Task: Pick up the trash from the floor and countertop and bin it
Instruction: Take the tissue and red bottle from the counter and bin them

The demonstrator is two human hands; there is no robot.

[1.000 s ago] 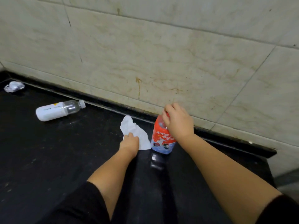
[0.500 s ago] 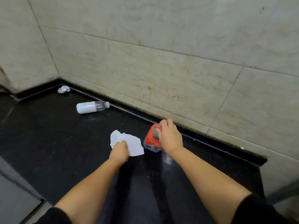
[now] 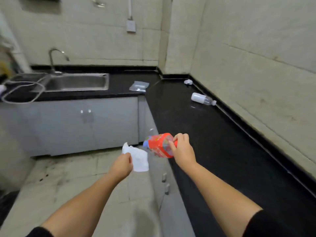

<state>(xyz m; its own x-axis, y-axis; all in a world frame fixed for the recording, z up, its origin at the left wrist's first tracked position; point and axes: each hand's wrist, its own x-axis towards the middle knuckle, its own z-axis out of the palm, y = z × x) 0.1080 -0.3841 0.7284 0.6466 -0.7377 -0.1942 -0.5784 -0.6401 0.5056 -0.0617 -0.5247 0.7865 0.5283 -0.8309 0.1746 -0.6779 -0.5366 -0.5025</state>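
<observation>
— What do the hands have?

— The right hand is clamped around the neck end of a plastic bottle with a red label. The bottle is tipped on its side in the air, its base pointing left, out past the edge of the black countertop and above the floor.

— And the left?

— The left hand is closed on a white tissue, pinching it at one edge so the rest of the sheet hangs free to the right of the fist. The tissue and the bottle are just beside each other; whether they touch, I cannot tell.

— What trash is left on the counter?

— A clear bottle with a white label lies on its side near the right-hand wall, cap pointing toward the person. Further back, in the corner, sits a small crumpled wad. A clear plastic bag lies flat on the counter, between the sink and the corner.

— Anything else around the sink?

— A curved tap stands behind it, and a wire rack sits at its left end. Grey cabinets run under the countertop. The floor tiles look stained with dark spots. The frame is a bit blurred, so fine print on the labels cannot be read.
</observation>
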